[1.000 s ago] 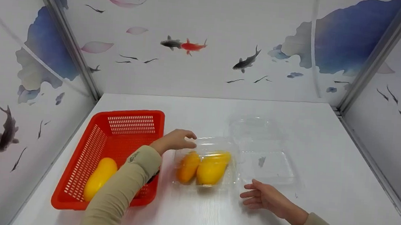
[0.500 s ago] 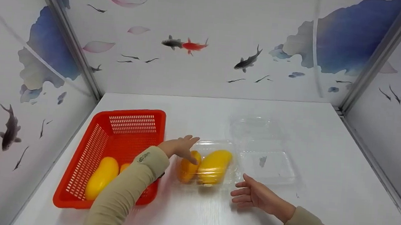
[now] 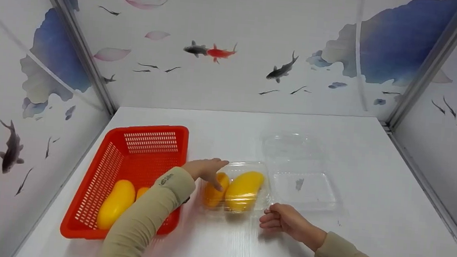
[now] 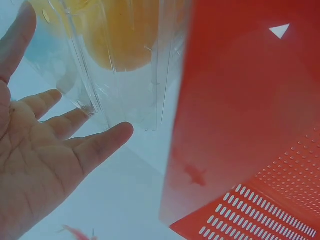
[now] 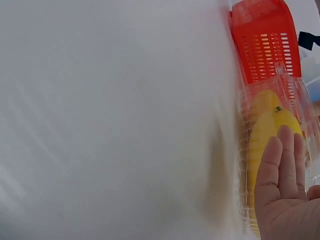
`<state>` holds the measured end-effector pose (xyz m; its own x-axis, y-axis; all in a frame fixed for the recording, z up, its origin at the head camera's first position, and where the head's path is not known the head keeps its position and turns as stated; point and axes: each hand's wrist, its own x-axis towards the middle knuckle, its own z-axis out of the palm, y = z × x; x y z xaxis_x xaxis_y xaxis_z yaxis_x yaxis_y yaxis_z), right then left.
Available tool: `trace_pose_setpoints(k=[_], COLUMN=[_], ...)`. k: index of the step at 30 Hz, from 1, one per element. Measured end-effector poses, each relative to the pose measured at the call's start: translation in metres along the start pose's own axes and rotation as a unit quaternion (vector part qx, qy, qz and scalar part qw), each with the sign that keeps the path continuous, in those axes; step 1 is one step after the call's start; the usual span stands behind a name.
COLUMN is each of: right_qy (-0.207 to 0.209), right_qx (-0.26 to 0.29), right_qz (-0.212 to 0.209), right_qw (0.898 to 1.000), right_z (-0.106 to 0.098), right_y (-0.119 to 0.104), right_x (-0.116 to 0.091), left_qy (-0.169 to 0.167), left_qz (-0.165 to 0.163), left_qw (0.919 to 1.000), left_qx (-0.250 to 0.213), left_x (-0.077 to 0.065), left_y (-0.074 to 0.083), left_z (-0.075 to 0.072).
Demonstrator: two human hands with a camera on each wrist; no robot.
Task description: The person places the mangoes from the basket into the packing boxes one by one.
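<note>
A clear plastic clamshell box (image 3: 250, 165) lies mid-table with two yellow mangoes inside, an orange-tinged mango (image 3: 210, 197) on the left and a larger mango (image 3: 244, 190) on the right. Its lid lies over them. My left hand (image 3: 209, 171) is at the box's back left corner, fingers extended and thumb apart over the left mango. In the left wrist view the open palm faces the box wall (image 4: 135, 95). By the front right corner is my right hand (image 3: 288, 224); its fingers look straight in the right wrist view, beside the mango (image 5: 257, 145).
A red perforated basket (image 3: 181, 149) stands to the left, holding a yellow mango (image 3: 116, 203) and another partly hidden by the left sleeve. Right of the box sits a second clear clamshell (image 3: 306, 189), lid laid back. Printed panels (image 3: 232, 87) enclose the table.
The left hand moved forward-right, from behind the box's left side to over its corner. The right hand moved left toward the box. The box's lid sits slightly lower than before.
</note>
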<state>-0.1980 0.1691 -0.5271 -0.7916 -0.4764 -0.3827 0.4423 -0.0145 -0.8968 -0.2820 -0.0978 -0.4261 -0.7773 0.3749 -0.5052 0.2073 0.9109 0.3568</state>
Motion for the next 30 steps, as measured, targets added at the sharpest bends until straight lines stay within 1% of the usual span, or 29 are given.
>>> trace_pose_setpoints(k=[7,10,13,18,20,21,22,23,24,25,26,27,28,29,30], right_qy=[0.045,0.061,0.07,0.075,0.074,0.074,0.075,0.077,0.08,0.083,0.085,0.088,0.089,0.09,0.09], right_qx=[-0.014,-0.013,-0.009,-0.019,-0.024,-0.025,-0.026,-0.028,-0.028,-0.028,-0.028,-0.029,-0.03,-0.03,-0.031], right_qz=[-0.002,0.0,-0.003,-0.006,-0.004,-0.002,0.002,0.005,0.007,0.008,0.009,0.01,0.011,0.011,0.011], right_qw=[0.999,0.998,0.998,0.997,0.997,0.997,0.997,0.997,0.996,0.996,0.996,0.996,0.995,0.995,0.995], right_z=[0.004,0.006,0.007,0.007,0.006,0.006,0.006,0.006,0.006,0.006,0.006,0.006,0.006,0.006,0.006], right_y=[0.0,0.002,0.004,0.004,0.003,0.003,0.003,0.004,0.004,0.003,0.004,0.004,0.004,0.003,0.003], right_x=[0.003,0.004,0.005,0.006,0.007,0.007,0.007,0.007,0.007,0.007,0.006,0.006,0.006,0.006,0.005], left_qy=[0.002,0.001,-0.001,0.002,0.01,0.019,0.034,0.053,0.075,0.097,0.116,0.136,0.151,0.162,0.172], left_qz=[-0.016,-0.02,-0.02,-0.027,-0.034,-0.032,-0.03,-0.027,-0.025,-0.025,-0.023,-0.018,-0.018,-0.018,-0.016], left_qw=[0.9998,0.9998,0.9998,0.9995,0.9992,0.9991,0.9987,0.9976,0.9947,0.9891,0.981,0.9698,0.9563,0.9407,0.926], left_qx=[-0.013,-0.006,0.0,-0.015,-0.019,-0.019,-0.021,-0.036,-0.065,-0.108,-0.154,-0.201,-0.25,-0.298,-0.336], left_x=[-0.002,-0.002,-0.002,-0.002,-0.002,-0.003,-0.003,-0.003,-0.005,-0.008,-0.011,-0.015,-0.02,-0.026,-0.032], left_y=[0.0,0.001,0.002,0.003,0.005,0.007,0.009,0.012,0.015,0.019,0.022,0.025,0.027,0.029,0.031], left_z=[0.0,0.002,0.002,0.001,0.0,-0.001,-0.002,-0.002,-0.002,-0.001,0.0,0.003,0.007,0.012,0.017])
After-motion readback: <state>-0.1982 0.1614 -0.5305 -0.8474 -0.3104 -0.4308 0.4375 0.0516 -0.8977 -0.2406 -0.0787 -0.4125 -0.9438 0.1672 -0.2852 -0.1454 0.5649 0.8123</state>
